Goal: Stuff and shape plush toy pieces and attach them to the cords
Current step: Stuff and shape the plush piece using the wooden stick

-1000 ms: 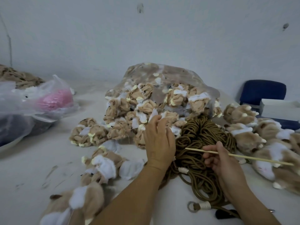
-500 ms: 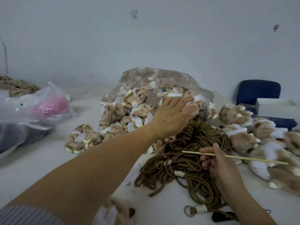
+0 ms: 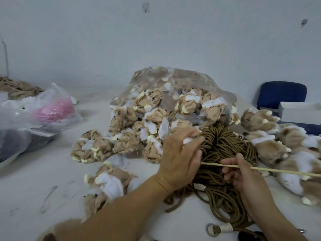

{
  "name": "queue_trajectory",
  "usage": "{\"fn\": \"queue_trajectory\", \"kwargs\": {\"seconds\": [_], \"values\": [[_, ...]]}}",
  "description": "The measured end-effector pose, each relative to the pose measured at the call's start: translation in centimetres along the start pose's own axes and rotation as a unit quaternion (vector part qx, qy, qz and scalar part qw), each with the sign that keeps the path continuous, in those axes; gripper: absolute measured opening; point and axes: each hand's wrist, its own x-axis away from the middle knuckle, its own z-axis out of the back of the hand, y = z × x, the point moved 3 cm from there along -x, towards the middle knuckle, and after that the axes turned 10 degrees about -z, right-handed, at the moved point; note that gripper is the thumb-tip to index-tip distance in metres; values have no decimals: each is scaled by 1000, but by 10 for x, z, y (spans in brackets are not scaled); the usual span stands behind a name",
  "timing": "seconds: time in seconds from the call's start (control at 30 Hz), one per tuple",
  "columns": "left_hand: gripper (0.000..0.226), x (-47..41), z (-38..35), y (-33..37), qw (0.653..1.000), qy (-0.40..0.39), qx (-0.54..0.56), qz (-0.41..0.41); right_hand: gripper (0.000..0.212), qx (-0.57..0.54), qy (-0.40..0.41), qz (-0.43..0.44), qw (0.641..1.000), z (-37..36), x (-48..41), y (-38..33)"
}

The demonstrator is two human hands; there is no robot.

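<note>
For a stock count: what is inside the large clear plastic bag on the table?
The large clear plastic bag holds many crumpled tan-and-white plush toy pieces with pale yellow bits. Pieces deeper in the heap are covered, so their number cannot be told.

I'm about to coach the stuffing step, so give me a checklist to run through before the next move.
1. Left hand has a plush piece: ok, white fabric shows between its curled fingers.
2. Right hand holds the stick: ok, pinched.
3. Piece's opening faces the stick's tip: cannot tell, the left hand hides it.
4. Cords nearby: ok, piled right by both hands.
5. Ringed cord end free: ok, lying on the table.
</note>
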Motion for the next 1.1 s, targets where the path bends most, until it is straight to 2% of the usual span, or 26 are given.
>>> {"fn": "queue_trajectory", "kwargs": {"seconds": [0.13,0.23,0.3,0.37,0.4,0.47,0.53,0.57,0.6,0.67,0.77,0.83,0.87,0.93,1.0,1.1], "values": [[28,16,-12,29,996,-56,35,-51,51,1,0,1,1000,0,2,-2],[27,4,-10,18,996,-74,22,-33,49,1,-1,2,1000,-1,2,-2],[22,-13,-2,-2,994,-111,-4,14,49,0,1,3,1000,-1,2,-1],[15,-29,13,-32,963,-226,-78,128,49,0,-2,4,1000,0,1,0],[15,-32,21,-52,916,-328,-138,184,49,1,-5,4,1000,1,0,0],[18,-26,43,-84,767,-547,-218,256,49,-4,-8,1,1000,1,-1,0],[26,-6,66,-98,626,-686,-199,312,49,-8,-8,2,1000,1,-1,0],[28,8,73,-100,578,-724,-176,331,49,-7,-8,3,1000,0,-2,0],[29,21,78,-100,546,-746,-160,346,49,-6,-8,3,1000,0,-2,0],[26,39,82,-100,518,-753,-135,383,49,-4,-8,1,1000,1,-1,0],[22,45,82,-104,532,-721,-89,435,49,-5,-6,-1,1000,2,-1,1],[18,41,81,-108,577,-656,-61,483,49,-10,-7,0,1000,2,0,1],[23,36,79,-111,612,-622,-53,486,49,-12,-10,1,1000,2,1,1],[36,17,75,-115,689,-579,-70,431,49,-16,-12,1,1000,1,1,0],[36,-6,70,-113,767,-492,-58,408,47,-21,-11,11,1000,-1,2,-5],[38,-31,57,-101,840,-346,16,417,43,-16,-18,67,997,-8,9,-20]]}}
